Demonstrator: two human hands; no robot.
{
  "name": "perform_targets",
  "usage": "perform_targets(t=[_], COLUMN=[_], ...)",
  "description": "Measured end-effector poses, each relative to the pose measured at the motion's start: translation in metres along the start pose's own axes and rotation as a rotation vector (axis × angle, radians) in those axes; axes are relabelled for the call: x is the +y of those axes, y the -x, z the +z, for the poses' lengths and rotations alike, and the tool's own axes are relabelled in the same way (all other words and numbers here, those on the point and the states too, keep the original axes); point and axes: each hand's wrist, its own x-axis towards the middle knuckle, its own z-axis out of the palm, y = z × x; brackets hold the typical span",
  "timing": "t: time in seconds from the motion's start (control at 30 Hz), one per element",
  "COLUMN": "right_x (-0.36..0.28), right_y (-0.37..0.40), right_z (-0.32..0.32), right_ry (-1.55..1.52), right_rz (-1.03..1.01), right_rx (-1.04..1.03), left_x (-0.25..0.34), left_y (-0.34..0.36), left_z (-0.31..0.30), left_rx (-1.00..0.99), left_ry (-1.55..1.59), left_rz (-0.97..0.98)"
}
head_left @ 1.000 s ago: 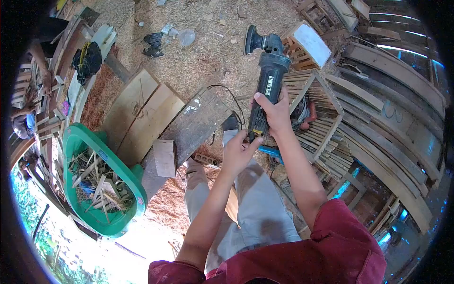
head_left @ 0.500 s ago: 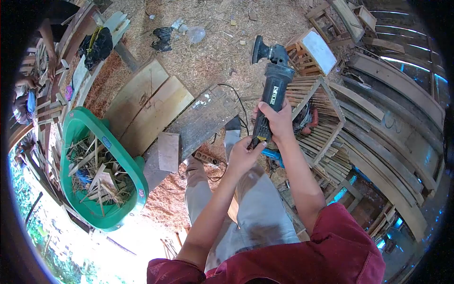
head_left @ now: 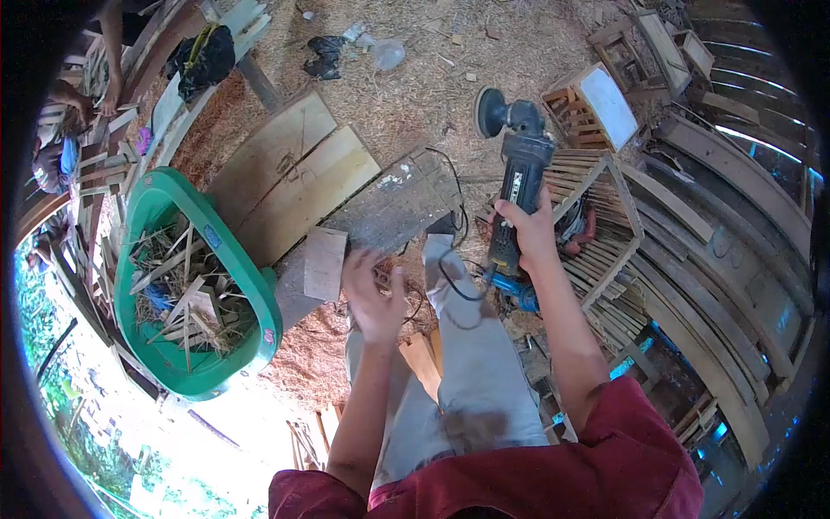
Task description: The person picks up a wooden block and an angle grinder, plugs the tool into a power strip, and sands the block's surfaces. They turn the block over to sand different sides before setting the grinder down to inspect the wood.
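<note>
My right hand [head_left: 531, 232] is wrapped round the dark body of an angle grinder [head_left: 525, 164], which has a round pad at its head and points away from me. From its lower end a black cord loops down by my leg. My left hand [head_left: 373, 297] holds nothing, and its fingers are spread and a little blurred. It hovers beside a small wooden block [head_left: 325, 264] that lies on a worn grey plank [head_left: 389, 195]. Two pale wide boards [head_left: 298, 195] lie across the far side of this plank.
A green plastic tub [head_left: 259, 311] full of wood scraps stands at left. Slatted wooden frames [head_left: 618, 203] and stacked planks [head_left: 718, 268] line the right side. A blue power tool [head_left: 516, 292] is by my right leg. Another person's hands [head_left: 95, 104] show at upper left. Shavings cover the floor.
My left hand has let go of the grinder's lower end and moved left towards the wooden block, its fingers opening. My right hand keeps the grinder, now slightly farther right in view.
</note>
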Motion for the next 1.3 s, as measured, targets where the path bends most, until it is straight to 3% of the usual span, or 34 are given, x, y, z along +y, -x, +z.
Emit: perform_targets(t=[0.1, 0.27, 0.37, 0.6, 0.8, 1.0, 1.07, 1.2, 1.3], right_x=[0.020, 0.020, 0.026, 0.021, 0.025, 0.024, 0.026, 0.014, 0.011], right_y=[0.000, 0.010, 0.006, 0.024, 0.031, 0.031, 0.024, 0.014, 0.010], right_z=[-0.011, -0.015, -0.032, -0.055, -0.093, -0.092, -0.095, -0.111, -0.103], right_ry=[0.159, 0.126, 0.247, 0.131, 0.117, 0.101, 0.085, 0.019, 0.148], right_rz=[-0.144, -0.109, -0.167, -0.088, 0.023, 0.052, 0.094, 0.222, 0.384], right_rx=[0.001, 0.048, 0.069, 0.153, 0.088, 0.138, 0.157, -0.002, 0.041], left_x=[-0.036, -0.112, -0.100, -0.026, 0.013, 0.033, 0.026, 0.023, 0.025], left_y=[-0.001, 0.001, -0.024, -0.091, -0.128, -0.136, -0.147, -0.170, -0.173], left_z=[-0.019, -0.016, -0.006, 0.050, 0.081, 0.073, 0.086, 0.119, 0.129], left_rx=[0.197, 0.163, 0.103, -0.118, -0.257, -0.232, -0.114, 0.106, 0.101], left_ry=[-0.404, -0.506, -0.414, -0.304, -0.265, -0.283, -0.272, -0.398, -0.472], left_rz=[-0.129, -0.203, -0.144, 0.187, 0.323, 0.341, 0.278, 0.083, 0.033])
